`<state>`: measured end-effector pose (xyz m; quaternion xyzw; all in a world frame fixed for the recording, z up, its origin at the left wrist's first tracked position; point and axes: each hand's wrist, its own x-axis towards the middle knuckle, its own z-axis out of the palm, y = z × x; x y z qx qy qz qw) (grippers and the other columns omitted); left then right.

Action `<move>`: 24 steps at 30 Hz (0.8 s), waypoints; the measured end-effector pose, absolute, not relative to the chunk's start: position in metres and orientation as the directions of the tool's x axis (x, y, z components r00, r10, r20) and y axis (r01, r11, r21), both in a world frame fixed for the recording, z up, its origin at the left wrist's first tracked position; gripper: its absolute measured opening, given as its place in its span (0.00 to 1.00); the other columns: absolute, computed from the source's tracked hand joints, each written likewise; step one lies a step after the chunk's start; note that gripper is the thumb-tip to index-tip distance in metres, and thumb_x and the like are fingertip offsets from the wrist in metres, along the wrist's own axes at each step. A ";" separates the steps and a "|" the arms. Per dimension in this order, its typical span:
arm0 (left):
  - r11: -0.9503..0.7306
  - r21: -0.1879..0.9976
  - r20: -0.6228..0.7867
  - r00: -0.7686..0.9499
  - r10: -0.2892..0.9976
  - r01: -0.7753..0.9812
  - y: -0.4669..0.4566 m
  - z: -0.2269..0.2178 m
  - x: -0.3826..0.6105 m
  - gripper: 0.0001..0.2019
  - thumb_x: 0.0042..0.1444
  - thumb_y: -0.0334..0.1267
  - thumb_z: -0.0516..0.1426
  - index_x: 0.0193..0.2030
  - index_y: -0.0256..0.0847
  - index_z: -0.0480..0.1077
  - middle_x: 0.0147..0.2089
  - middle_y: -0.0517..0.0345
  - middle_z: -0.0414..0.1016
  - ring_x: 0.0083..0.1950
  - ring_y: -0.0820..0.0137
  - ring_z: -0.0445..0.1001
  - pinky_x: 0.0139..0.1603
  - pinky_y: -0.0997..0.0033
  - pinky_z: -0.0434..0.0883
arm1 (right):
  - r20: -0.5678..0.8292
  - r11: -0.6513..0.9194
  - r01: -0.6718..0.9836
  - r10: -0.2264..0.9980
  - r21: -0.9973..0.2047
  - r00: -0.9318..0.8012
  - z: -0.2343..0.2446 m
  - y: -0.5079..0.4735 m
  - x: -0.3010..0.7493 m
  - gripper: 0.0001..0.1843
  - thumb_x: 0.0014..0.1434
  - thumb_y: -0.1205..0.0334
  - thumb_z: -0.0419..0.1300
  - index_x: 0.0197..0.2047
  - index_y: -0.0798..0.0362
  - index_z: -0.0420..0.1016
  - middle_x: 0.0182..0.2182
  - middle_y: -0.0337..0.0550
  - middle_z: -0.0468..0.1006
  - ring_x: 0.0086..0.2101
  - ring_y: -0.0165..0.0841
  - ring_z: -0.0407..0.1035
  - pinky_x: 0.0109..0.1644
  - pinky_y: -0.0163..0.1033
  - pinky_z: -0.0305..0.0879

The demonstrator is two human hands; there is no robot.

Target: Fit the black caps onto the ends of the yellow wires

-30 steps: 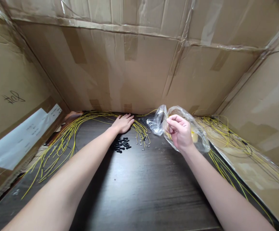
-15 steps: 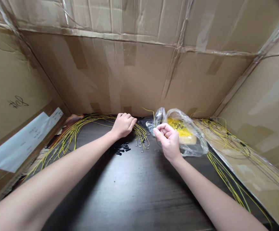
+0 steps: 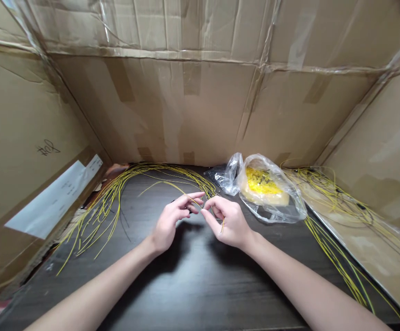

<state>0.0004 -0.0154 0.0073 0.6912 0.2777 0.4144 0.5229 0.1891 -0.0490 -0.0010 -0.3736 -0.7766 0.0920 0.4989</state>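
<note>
My right hand (image 3: 229, 220) pinches a thin yellow wire (image 3: 172, 185) between thumb and forefinger. One length of the wire reaches up and left past my left fingers, and a short piece shows below the right thumb. My left hand (image 3: 172, 223) is close beside it, fingers stretched toward the wire and thumb apart; whether a fingertip touches the wire is unclear. Behind both hands lies a bundle of yellow wires (image 3: 131, 171), curving from the left side to the middle of the table. Its near ends are partly hidden by my hands.
A clear plastic bag (image 3: 294, 209) with small yellow pieces (image 3: 264, 181) stands at the back right, beside a bag of black parts (image 3: 219, 174). More yellow wires (image 3: 324, 255) run along the right. Cardboard walls (image 3: 217, 110) enclose the dark table (image 3: 193, 294).
My left hand has left the wire bundle and come down near my right hand. The right hand has moved left and down with its wire, so both hands now meet at the middle.
</note>
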 end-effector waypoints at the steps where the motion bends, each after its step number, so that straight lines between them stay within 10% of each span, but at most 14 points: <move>1: -0.264 0.962 0.262 0.508 0.821 -0.070 -0.014 0.004 -0.003 0.26 0.55 0.33 0.52 0.60 0.50 0.71 0.48 0.56 0.77 0.42 0.67 0.73 0.46 0.65 0.70 | 0.717 0.716 0.486 0.658 -0.501 -0.231 -0.001 -0.050 0.188 0.01 0.62 0.66 0.57 0.36 0.53 0.69 0.21 0.32 0.56 0.23 0.27 0.55 0.31 0.35 0.56; 8: -0.361 0.932 0.299 0.503 0.811 0.029 -0.011 -0.003 0.006 0.25 0.61 0.38 0.56 0.66 0.54 0.65 0.52 0.54 0.77 0.48 0.65 0.76 0.51 0.63 0.73 | 0.773 0.848 0.426 0.490 -0.315 -0.403 0.002 -0.055 0.184 0.04 0.62 0.70 0.56 0.37 0.52 0.66 0.25 0.37 0.66 0.27 0.30 0.60 0.32 0.36 0.59; 17: -0.726 0.560 0.572 0.448 0.687 0.399 0.007 0.012 -0.019 0.24 0.67 0.41 0.49 0.70 0.49 0.59 0.71 0.60 0.60 0.69 0.62 0.62 0.72 0.57 0.58 | 0.692 0.846 0.494 0.479 -0.200 -0.541 0.008 -0.062 0.183 0.03 0.64 0.67 0.56 0.38 0.53 0.71 0.35 0.47 0.74 0.38 0.37 0.66 0.44 0.45 0.62; 24: -0.518 0.833 0.523 0.029 0.852 0.197 0.053 0.011 -0.055 0.29 0.60 0.39 0.58 0.68 0.46 0.62 0.71 0.50 0.60 0.62 0.55 0.71 0.62 0.54 0.70 | 0.613 0.861 0.460 0.486 -0.215 -0.623 0.007 -0.060 0.183 0.07 0.64 0.72 0.54 0.38 0.51 0.69 0.33 0.39 0.79 0.50 0.37 0.67 0.64 0.56 0.48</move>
